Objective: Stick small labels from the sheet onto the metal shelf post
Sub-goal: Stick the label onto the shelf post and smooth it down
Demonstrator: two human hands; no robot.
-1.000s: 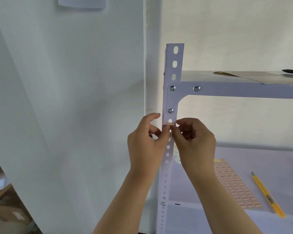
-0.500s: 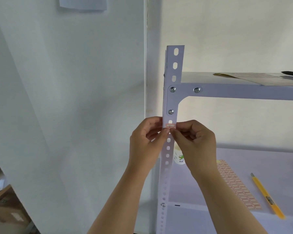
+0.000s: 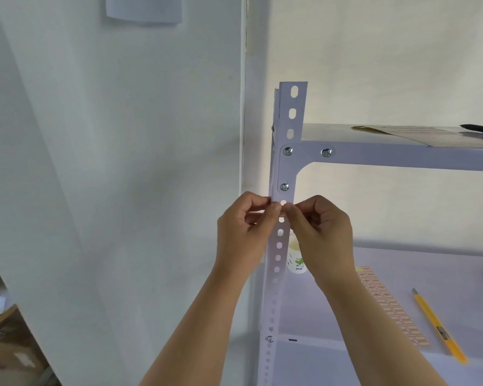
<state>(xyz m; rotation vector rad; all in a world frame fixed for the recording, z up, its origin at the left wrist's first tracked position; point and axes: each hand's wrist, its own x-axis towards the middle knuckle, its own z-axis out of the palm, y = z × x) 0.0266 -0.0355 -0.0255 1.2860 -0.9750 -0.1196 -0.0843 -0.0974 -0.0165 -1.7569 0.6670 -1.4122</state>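
Observation:
The white perforated metal shelf post [image 3: 292, 115] stands upright in the middle of the view. Just below its lowest corner bolt, my left hand [image 3: 243, 235] and my right hand [image 3: 324, 232] meet on the post. Both thumbs press side by side on its front face, and the other fingers curl around its edges. The small label lies under the thumbs and is almost fully hidden. On the lower shelf [image 3: 444, 268] to the right lies the label sheet [image 3: 388, 307], pinkish with rows of small labels, partly behind my right forearm.
A yellow utility knife [image 3: 438, 327] lies right of the sheet. A small white roll with green print [image 3: 297, 264] sits behind the post. The top shelf carries a paper sheet [image 3: 430, 133] and a black pen [image 3: 480, 129]. A white wall panel [image 3: 123, 162] is close on the left.
The label was visible between my thumbs on the post. My thumbs have closed together over it and now cover it. The hands sit slightly higher in the view.

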